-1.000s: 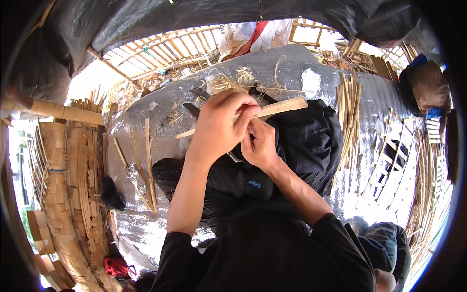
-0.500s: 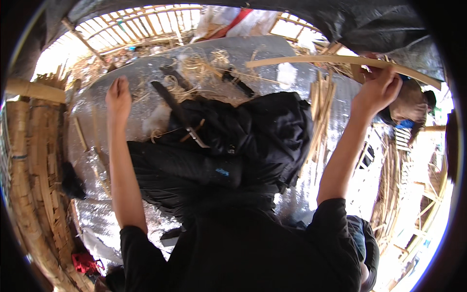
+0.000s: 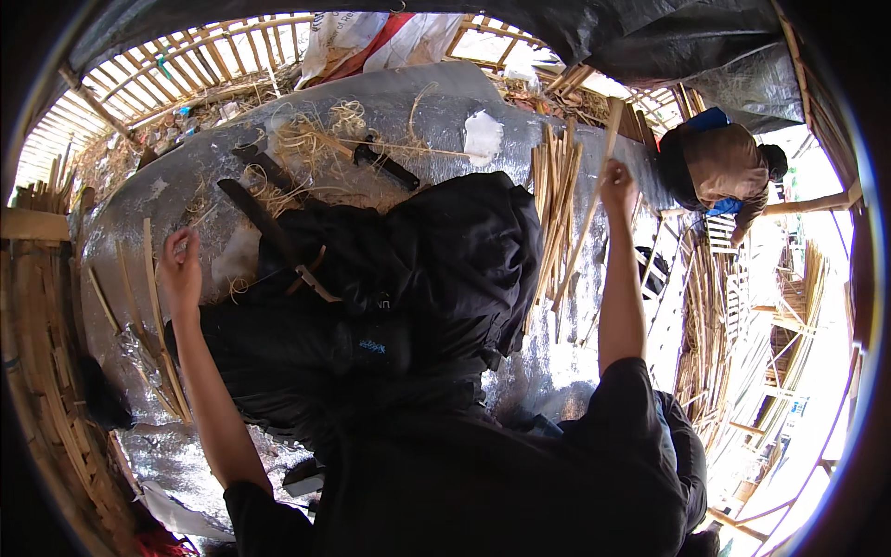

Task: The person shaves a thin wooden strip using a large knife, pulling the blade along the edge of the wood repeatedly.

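Observation:
My right hand (image 3: 619,186) is raised on the right, its fingers closed around a long bamboo strip (image 3: 594,206). The strip slants from above the hand down toward a bundle of bamboo strips (image 3: 554,186). On the left, my left hand (image 3: 181,271) is held up with curled fingers. A thin pale sliver shows near its fingertips, too small to tell whether it is gripped. Across my dark-clothed lap lies a long dark blade (image 3: 252,212) with a light handle end. Beyond my lap, a dark-handled tool (image 3: 388,165) rests beside tangled pale shavings (image 3: 306,153).
A silvery sheet (image 3: 418,97) spreads under everything. Several loose strips (image 3: 153,316) lie at the left, near a bamboo wall (image 3: 46,353). At the right, another person (image 3: 729,162) bends over near stacked bamboo strips (image 3: 705,325). A dark tarp (image 3: 687,56) hangs overhead.
My right hand has come inward and the bamboo strip has swung from nearly level to steeply slanted. My left hand has moved lower and outward. The whole view has shifted left.

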A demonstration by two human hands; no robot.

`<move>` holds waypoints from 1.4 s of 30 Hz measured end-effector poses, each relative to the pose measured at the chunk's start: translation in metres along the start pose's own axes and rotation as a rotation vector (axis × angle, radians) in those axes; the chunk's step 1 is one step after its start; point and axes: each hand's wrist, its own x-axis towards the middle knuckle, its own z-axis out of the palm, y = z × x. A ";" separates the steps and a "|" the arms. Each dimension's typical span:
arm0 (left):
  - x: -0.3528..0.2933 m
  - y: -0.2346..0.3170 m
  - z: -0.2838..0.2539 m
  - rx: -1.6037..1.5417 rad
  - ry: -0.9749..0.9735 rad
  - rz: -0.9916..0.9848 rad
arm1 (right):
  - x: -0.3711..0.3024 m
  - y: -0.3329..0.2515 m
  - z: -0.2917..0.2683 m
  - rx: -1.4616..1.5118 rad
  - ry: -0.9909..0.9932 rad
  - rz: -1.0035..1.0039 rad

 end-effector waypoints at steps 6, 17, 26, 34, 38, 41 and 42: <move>-0.020 0.011 -0.028 -0.135 0.061 -0.067 | -0.115 0.067 0.095 -0.225 -0.631 0.427; -0.033 0.036 0.006 -0.082 -0.021 -0.193 | -0.172 0.157 0.116 0.045 -0.395 0.389; -0.040 0.024 -0.001 -0.134 0.001 -0.232 | -0.164 0.163 0.086 0.487 -0.584 0.538; -0.043 0.051 0.003 -0.126 -0.006 -0.190 | -0.179 0.070 0.135 0.024 -0.313 0.328; -0.041 0.054 0.008 -0.162 -0.023 -0.181 | -0.186 0.123 0.165 -0.061 -0.391 -0.023; -0.047 0.045 -0.005 -0.182 -0.023 -0.193 | -0.180 0.108 0.137 0.342 -0.480 0.350; -0.048 0.042 -0.009 -0.200 -0.021 -0.190 | -0.177 0.100 0.124 0.314 -0.492 0.354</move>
